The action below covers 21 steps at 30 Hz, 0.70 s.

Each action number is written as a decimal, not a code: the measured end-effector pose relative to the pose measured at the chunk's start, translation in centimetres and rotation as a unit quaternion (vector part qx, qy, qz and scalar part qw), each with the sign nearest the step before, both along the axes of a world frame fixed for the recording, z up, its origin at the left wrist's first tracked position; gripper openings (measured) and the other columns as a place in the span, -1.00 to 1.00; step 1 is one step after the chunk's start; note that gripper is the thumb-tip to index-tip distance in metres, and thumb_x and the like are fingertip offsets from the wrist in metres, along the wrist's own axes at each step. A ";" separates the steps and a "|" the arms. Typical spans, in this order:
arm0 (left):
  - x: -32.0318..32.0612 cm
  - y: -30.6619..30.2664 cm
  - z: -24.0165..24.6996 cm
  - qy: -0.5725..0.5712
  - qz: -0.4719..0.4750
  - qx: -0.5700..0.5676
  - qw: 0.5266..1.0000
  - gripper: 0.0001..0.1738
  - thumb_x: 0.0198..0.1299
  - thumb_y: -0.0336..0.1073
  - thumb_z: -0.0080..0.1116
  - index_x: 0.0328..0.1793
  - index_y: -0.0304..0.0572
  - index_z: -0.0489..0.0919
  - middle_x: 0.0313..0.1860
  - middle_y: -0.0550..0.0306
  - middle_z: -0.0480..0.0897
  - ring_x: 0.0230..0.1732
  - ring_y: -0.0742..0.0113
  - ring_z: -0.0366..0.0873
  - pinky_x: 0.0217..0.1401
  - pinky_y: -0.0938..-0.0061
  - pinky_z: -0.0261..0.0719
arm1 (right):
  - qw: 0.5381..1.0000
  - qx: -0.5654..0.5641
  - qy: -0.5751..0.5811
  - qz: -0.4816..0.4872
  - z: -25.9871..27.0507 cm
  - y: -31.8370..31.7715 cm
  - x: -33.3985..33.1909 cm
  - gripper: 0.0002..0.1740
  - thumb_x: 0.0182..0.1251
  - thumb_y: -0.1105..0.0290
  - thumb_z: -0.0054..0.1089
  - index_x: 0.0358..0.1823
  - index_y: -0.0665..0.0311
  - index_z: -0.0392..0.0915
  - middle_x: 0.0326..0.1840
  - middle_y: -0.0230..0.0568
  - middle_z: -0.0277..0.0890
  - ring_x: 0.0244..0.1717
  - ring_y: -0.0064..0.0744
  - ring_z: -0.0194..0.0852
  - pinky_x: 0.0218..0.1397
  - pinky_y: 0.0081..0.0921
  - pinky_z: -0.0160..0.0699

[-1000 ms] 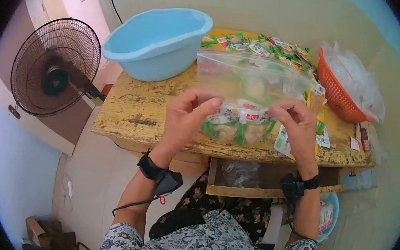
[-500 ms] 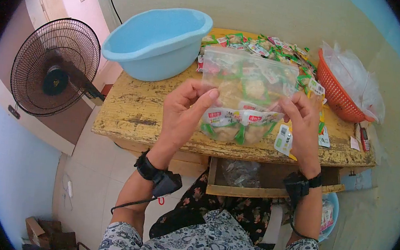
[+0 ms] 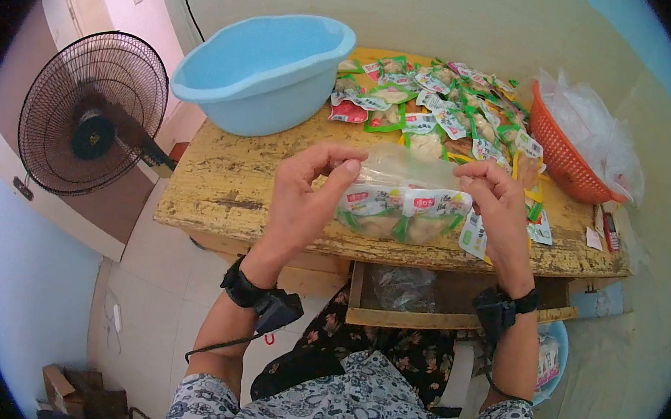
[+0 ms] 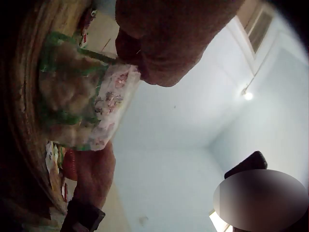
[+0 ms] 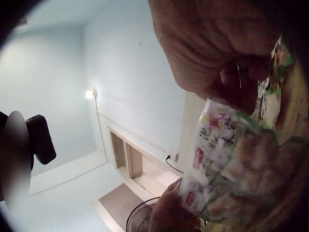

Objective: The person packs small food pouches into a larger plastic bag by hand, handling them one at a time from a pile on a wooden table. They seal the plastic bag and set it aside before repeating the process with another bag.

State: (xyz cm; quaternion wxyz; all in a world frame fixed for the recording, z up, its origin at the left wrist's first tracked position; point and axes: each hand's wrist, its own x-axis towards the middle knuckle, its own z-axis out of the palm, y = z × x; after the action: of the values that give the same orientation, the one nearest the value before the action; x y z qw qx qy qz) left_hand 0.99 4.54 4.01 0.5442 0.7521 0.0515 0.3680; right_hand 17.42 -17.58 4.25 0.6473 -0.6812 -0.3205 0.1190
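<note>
A clear plastic bag with green-edged packets (image 3: 405,212) inside is held at the table's front edge in the head view. My left hand (image 3: 308,199) pinches its upper left side between thumb and fingers, and my right hand (image 3: 498,216) pinches its upper right side. The bag's top part (image 3: 403,166) looks folded away from me. In the left wrist view the packets (image 4: 72,92) show below the left hand (image 4: 159,43); in the right wrist view the bag (image 5: 212,154) lies under the right hand (image 5: 217,48).
Many loose packets (image 3: 440,107) cover the table's back. A blue basin (image 3: 263,75) stands at the back left, an orange basket (image 3: 568,150) with plastic bags at the right. An open drawer (image 3: 421,322) juts out in front. A fan (image 3: 92,112) stands to the left.
The bag's upper part, raised upright before, has folded down and back, so the loose packets behind it show. Both hands keep their hold at its sides.
</note>
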 end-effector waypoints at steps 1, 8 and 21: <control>-0.1 0.1 0.0 0.013 -0.008 -0.007 1.000 -0.76 0.36 -0.32 0.29 0.05 -0.31 0.74 -0.25 0.20 0.74 -0.22 0.55 0.59 -0.06 0.55 0.59 | 1.000 -0.003 -0.022 -0.009 -0.1 -0.1 0.1 -0.83 0.42 0.46 0.20 -0.02 0.28 0.67 -0.25 -0.49 0.62 -0.34 -0.77 0.39 -0.26 -0.70 0.31; -1.8 0.3 0.5 0.073 -0.020 0.182 0.980 -0.72 0.11 -0.26 0.51 -0.11 -0.20 0.72 -0.08 0.09 0.63 0.16 0.22 0.58 0.24 0.35 0.50 | 0.998 -0.032 -0.050 -0.005 0.3 -0.5 -0.1 -0.85 0.43 0.48 0.19 -0.09 0.34 0.68 -0.24 -0.43 0.66 -0.30 -0.68 0.48 -0.19 -0.62 0.48; -1.3 0.9 -1.5 0.092 -0.054 0.105 0.989 -0.69 0.16 -0.30 0.51 -0.02 -0.19 0.70 0.04 0.12 0.71 0.11 0.25 0.65 0.24 0.33 0.56 | 0.830 -0.098 -0.549 0.018 5.7 1.8 -5.1 -0.69 0.32 0.19 0.39 -0.05 0.23 0.68 -0.08 -0.08 0.68 -0.03 0.00 0.65 0.00 -0.15 0.59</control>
State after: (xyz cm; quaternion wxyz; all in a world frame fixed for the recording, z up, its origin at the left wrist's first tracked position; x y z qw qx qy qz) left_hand -0.35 5.43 2.51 0.4742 0.8374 0.0218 0.2710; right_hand 12.33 -15.78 9.90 0.2922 -0.6884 -0.6219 -0.2323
